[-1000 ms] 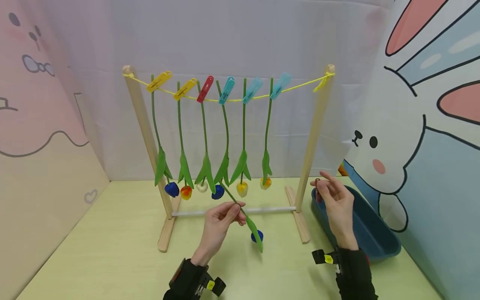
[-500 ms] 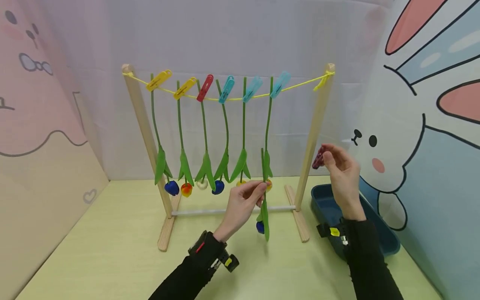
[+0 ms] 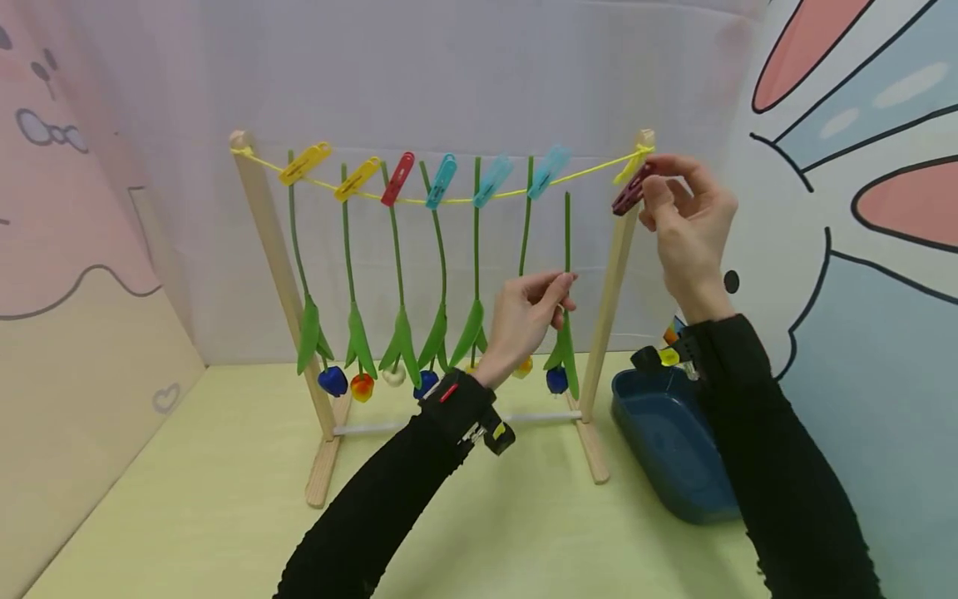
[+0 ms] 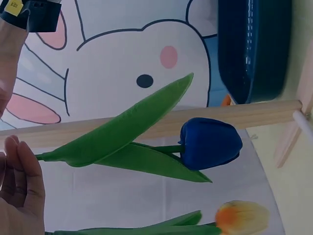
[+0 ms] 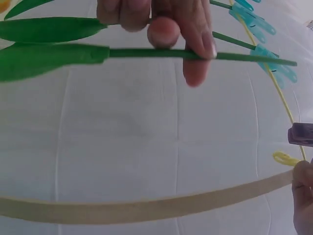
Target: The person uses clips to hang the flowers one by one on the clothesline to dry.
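Note:
My left hand [image 3: 527,320] pinches the green stem of a blue artificial tulip [image 4: 210,143], which hangs bloom down beside the right post. The stem's top end stands a little below the yellow line [image 3: 595,169]. My right hand [image 3: 692,220] holds a dark red clothespin [image 3: 632,190] between thumb and fingers, up by the right post near the line's knot. In the right wrist view the same clothespin [image 5: 302,134] shows only partly, at the right edge. Several other tulips hang from the line by yellow, red and blue clothespins [image 3: 549,172].
The line is tied between two wooden posts [image 3: 277,249] on flat wooden feet, joined low by a white rod [image 3: 370,429]. A dark blue basin [image 3: 674,449] stands right of the frame on the pale yellow table [image 3: 224,499].
My left hand has raised the blue tulip up and right, turning it from slanted to upright stem. My right hand has lifted the clothespin from above the basin to line height.

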`<action>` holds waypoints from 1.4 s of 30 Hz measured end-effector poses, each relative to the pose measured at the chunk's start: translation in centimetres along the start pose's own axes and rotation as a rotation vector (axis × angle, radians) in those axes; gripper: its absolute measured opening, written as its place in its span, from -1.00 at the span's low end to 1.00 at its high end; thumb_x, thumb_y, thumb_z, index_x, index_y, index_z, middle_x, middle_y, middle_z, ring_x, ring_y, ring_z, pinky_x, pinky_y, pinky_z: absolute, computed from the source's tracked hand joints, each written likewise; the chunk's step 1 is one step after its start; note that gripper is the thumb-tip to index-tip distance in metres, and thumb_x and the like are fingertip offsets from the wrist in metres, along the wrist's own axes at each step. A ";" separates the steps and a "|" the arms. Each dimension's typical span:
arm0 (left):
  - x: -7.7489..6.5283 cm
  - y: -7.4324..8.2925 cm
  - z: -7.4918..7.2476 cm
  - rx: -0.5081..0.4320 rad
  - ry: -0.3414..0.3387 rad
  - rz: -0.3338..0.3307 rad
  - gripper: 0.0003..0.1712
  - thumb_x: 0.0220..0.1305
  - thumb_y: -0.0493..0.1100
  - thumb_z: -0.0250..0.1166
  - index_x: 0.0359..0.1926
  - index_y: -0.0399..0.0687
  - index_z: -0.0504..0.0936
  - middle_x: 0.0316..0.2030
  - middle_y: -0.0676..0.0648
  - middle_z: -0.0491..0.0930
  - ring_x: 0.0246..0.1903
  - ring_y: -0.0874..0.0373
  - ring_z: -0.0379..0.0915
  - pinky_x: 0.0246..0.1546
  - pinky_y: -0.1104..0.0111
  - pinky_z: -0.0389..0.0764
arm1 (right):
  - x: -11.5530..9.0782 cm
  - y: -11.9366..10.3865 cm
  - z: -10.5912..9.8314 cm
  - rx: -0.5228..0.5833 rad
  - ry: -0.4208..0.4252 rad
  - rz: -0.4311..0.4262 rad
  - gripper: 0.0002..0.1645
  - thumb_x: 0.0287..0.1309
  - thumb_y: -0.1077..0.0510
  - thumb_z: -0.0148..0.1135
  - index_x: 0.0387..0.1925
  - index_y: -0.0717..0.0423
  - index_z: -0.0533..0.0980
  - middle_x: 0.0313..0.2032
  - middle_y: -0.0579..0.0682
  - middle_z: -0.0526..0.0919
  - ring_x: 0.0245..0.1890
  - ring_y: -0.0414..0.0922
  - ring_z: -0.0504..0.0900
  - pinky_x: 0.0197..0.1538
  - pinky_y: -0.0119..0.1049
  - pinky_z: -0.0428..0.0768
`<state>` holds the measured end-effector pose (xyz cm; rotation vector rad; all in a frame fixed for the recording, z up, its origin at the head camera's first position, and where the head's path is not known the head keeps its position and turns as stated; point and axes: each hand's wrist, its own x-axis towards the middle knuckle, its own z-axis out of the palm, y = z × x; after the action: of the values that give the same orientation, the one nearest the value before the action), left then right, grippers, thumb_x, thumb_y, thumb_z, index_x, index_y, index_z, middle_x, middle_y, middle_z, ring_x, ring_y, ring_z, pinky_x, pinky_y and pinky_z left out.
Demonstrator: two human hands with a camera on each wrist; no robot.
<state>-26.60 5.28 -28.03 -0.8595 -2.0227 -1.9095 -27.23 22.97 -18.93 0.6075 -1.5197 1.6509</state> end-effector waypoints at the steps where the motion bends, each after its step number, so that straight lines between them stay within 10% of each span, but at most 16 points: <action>1: 0.6 0.3 0.0 0.010 0.011 0.003 -0.67 0.52 -0.18 0.13 0.12 -0.26 0.67 -0.37 -0.36 0.68 -0.61 0.18 0.49 -0.42 0.48 0.54 | 0.5 -0.1 0.4 0.033 0.010 0.011 -0.84 0.31 0.30 0.25 -0.14 0.12 0.68 -0.33 -0.11 0.62 -0.53 -0.24 0.43 -0.46 -0.53 0.43; 13: 3.7 2.4 0.6 0.058 0.068 -0.047 -0.64 0.52 -0.10 0.14 0.16 -0.16 0.66 -0.40 -0.29 0.72 -0.76 0.27 0.43 -0.62 0.43 0.50 | 4.2 -1.1 3.6 0.276 0.132 0.161 -0.92 0.20 0.33 0.33 -0.31 0.32 0.66 -0.49 0.00 0.45 -0.79 -0.21 0.15 -0.66 -0.47 0.11; 42: 3.9 2.9 1.2 0.067 0.092 -0.079 -0.63 0.53 -0.12 0.12 0.14 -0.23 0.66 -0.50 -0.30 0.68 -0.84 0.23 0.36 -0.71 0.40 0.49 | 3.2 -0.7 4.2 0.061 0.023 0.136 -0.92 0.24 0.28 0.33 -0.34 0.18 0.71 -0.47 -0.06 0.57 -0.79 -0.23 0.24 -0.63 -0.46 0.22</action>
<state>-27.89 7.38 -23.65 -0.6732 -2.0818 -1.8726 -29.23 19.56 -15.30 0.5252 -1.5271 1.8070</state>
